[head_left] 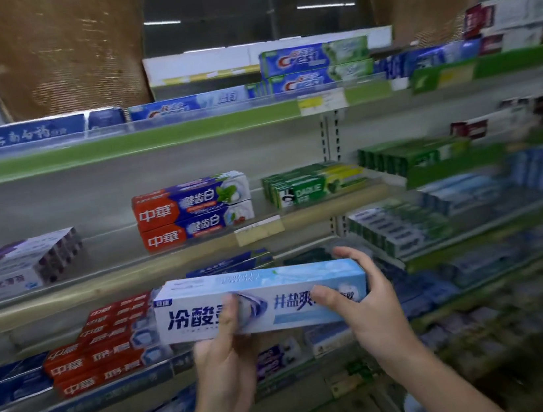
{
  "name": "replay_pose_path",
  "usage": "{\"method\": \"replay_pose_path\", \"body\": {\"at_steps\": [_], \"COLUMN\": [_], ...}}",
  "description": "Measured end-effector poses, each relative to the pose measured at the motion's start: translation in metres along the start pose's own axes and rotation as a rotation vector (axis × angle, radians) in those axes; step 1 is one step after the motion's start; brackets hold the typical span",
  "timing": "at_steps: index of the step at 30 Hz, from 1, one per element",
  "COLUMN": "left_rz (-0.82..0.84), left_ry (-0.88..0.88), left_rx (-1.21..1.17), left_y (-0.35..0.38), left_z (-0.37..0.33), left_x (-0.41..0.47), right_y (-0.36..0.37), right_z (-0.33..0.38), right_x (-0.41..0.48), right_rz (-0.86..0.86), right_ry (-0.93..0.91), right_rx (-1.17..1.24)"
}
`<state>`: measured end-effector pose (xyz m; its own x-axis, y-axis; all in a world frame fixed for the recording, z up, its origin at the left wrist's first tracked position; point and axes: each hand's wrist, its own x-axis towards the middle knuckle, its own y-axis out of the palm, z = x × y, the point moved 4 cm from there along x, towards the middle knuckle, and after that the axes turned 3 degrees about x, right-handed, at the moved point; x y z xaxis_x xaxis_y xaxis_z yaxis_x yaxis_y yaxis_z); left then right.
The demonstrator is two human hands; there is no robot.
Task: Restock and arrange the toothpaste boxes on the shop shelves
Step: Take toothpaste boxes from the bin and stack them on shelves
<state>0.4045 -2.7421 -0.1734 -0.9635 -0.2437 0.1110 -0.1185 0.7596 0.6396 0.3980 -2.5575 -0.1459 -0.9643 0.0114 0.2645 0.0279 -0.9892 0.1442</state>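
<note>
Both hands are on it, the left hand (pixel 224 346) gripping from below and the right hand (pixel 367 300) clasping the end of the pale blue toothpaste box (pixel 272 278), held level before the middle shelf (pixel 117 278), mid-restock, and next it probably needs a matching row to slide into.

Head cam, wide-angle, facing fwd at shelves (pixel 101 285), close up
</note>
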Motion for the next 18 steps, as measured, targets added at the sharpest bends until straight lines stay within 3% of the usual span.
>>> {"method": "replay_pose_path", "body": {"at_steps": [4,18], "left_rz": [0.016,0.002], "left_ry": [0.132,0.25], "left_rx": [0.0,0.223], "left_y": [0.014,0.145], "left_z": [0.0,0.087], "left_x": [-0.007,-0.002], "right_y": [-0.032,-0.208], "right_z": [0.006,0.035], "right_x": [-0.004,0.072], "right_rz": [-0.004,-0.026], "right_ry": [-0.038,-0.104], "right_rx": [0.009,0.127]}}
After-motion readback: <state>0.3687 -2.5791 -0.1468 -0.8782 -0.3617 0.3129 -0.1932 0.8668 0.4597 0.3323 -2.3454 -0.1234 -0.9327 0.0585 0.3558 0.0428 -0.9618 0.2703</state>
